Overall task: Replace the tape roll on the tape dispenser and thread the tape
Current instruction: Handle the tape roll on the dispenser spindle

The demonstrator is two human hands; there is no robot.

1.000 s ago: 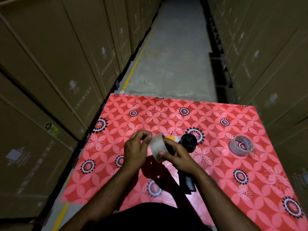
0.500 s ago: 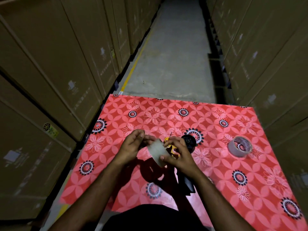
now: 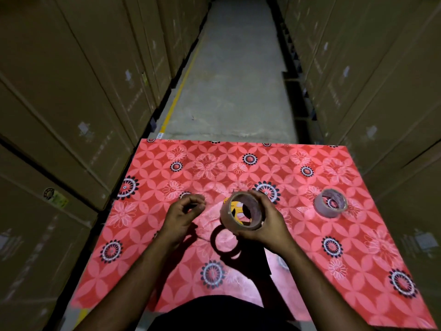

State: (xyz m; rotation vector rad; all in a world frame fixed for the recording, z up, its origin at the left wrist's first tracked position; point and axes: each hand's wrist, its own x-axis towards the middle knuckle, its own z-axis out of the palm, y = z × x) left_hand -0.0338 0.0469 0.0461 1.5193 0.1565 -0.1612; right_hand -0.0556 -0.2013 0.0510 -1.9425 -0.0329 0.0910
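My right hand (image 3: 266, 224) grips a clear tape roll (image 3: 245, 225) above the red patterned table (image 3: 358, 271), with the roll's open core turned towards me. Through the core I see a yellow part of the tape dispenser (image 3: 235, 210); the rest of the dispenser is hidden behind the roll and my hand. My left hand (image 3: 182, 215) is left of the roll, apart from it, thumb and forefinger pinched together. A faint strip of clear tape seems to stretch from the pinch to the roll, but I cannot tell for sure.
A second tape roll (image 3: 330, 203) lies on the table at the right. Tall stacks of brown cartons (image 3: 71, 96) line both sides of a narrow concrete aisle (image 3: 233, 75) beyond the table's far edge.
My left hand moved left, away from the roll. My right hand turned the roll so its core faces me, and it now covers the black dispenser hub seen before.
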